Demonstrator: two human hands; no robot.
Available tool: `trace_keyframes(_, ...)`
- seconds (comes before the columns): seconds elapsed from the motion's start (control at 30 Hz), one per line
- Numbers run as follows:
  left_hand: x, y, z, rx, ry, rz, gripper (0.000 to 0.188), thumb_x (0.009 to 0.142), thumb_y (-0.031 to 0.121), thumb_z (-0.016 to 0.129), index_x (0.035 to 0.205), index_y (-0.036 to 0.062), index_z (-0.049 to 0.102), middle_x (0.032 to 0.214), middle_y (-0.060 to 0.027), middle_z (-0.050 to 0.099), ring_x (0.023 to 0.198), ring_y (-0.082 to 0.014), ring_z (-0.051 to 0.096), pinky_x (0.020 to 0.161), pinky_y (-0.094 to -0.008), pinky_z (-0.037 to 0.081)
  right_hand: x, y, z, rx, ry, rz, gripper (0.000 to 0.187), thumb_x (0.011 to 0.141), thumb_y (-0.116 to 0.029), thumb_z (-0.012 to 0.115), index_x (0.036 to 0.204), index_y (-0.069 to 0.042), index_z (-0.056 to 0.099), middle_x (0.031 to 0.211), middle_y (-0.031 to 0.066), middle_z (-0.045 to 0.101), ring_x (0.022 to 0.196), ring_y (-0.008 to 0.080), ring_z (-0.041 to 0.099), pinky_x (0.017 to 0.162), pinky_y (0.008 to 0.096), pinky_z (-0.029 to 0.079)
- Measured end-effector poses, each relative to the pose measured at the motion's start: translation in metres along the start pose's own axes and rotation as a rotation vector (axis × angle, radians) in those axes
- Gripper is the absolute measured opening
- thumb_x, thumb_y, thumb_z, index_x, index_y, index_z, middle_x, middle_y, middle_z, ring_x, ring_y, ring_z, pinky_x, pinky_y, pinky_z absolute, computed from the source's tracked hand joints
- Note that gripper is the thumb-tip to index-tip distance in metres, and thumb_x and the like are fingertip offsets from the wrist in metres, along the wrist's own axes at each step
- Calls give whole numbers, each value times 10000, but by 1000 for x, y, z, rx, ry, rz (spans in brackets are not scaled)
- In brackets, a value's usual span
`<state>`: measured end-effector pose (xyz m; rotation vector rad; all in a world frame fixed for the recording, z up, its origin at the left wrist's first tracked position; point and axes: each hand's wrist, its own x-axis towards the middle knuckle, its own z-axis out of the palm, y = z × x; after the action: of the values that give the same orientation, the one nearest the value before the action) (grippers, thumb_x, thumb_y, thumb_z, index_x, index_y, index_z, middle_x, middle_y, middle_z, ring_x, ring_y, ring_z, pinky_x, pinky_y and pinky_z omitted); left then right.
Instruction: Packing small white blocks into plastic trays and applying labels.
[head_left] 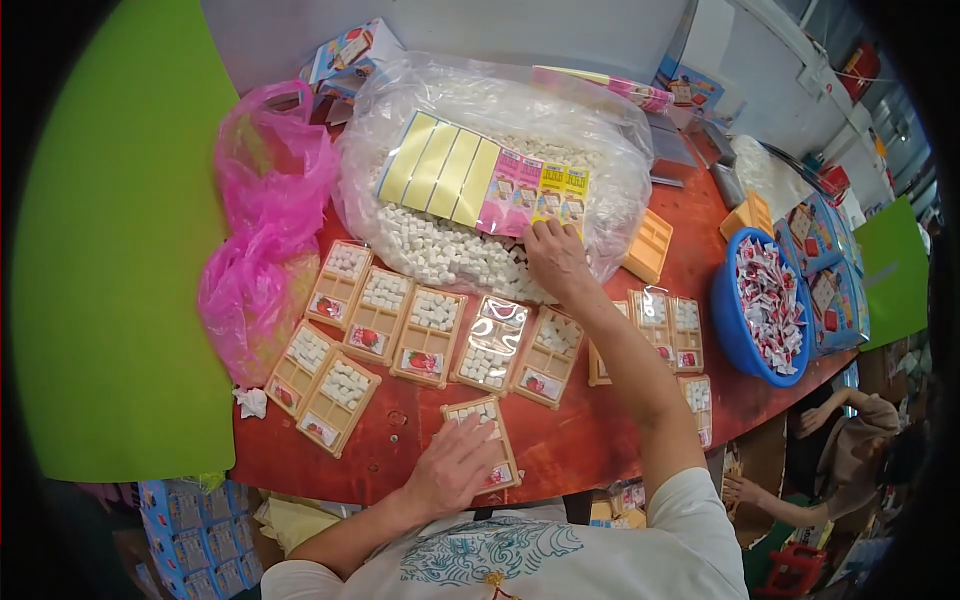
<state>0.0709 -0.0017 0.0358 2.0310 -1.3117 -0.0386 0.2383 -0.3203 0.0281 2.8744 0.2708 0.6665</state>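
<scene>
Tray (509, 443), white cubes (487, 409) inside, left fingers (467, 438) spread over it, right fingers (546, 234), grip unclear

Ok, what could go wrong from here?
1. The printed sheet lies on the loose white cubes, with the right hand at its lower edge; a tug might shift it and scatter some.
2. The tray under the left hand is near the table's front edge, so a push toward the body could tip it off.
3. The blue bowl is piled with small packets; a knock could spill them.
</scene>
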Motion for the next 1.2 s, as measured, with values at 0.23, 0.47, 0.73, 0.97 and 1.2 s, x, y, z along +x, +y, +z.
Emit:
trace_keyframes(0.23, 124, -69, -44, -1288, 418, -702, 305, 984, 271, 491, 1157, 19, 504, 941, -145, 605, 743, -197, 634, 569, -295, 518, -8, -16, -56, 118, 221, -56, 259, 719, -42, 621, 978, -27, 622, 954, 87, 617, 894, 246, 599, 795, 366, 462)
trace_keyframes(0.47, 162, -138, -30, -1390, 351, -786, 325, 978, 246, 499, 1007, -67, 578, 751, -138, 620, 557, -224, 632, 412, -300, 504, -30, -40, -67, 210, 181, -138, 298, 754, -71, 649, 1046, -24, 612, 1031, 97, 626, 950, 263, 603, 822, 379, 457)
trace_keyframes(0.73, 163, -117, -19, -1590, 353, -680, 300, 1013, 206, 452, 1069, -63, 572, 878, -166, 669, 686, -247, 686, 570, -339, 583, -18, -61, -58, 636, 145, 66, 258, 803, -127, 700, 1027, -41, 606, 992, 112, 601, 943, 301, 574, 822, 413, 436)
trace_keyframes(0.97, 166, -110, -19, -1620, 397, -648, 294, 1003, 208, 445, 1110, -38, 564, 953, -143, 672, 769, -229, 696, 629, -357, 598, -11, -70, -55, 610, 120, 103, 182, 791, -108, 699, 935, -54, 602, 942, 88, 600, 916, 278, 580, 801, 392, 428)
trace_keyframes(1.2, 167, -114, -13, -1540, 404, -649, 222, 970, 118, 492, 1039, -74, 580, 926, -159, 668, 762, -226, 695, 627, -327, 595, -11, -67, -50, 592, 228, 88, 111, 797, -131, 673, 855, -69, 602, 853, 87, 581, 836, 261, 580, 771, 400, 411)
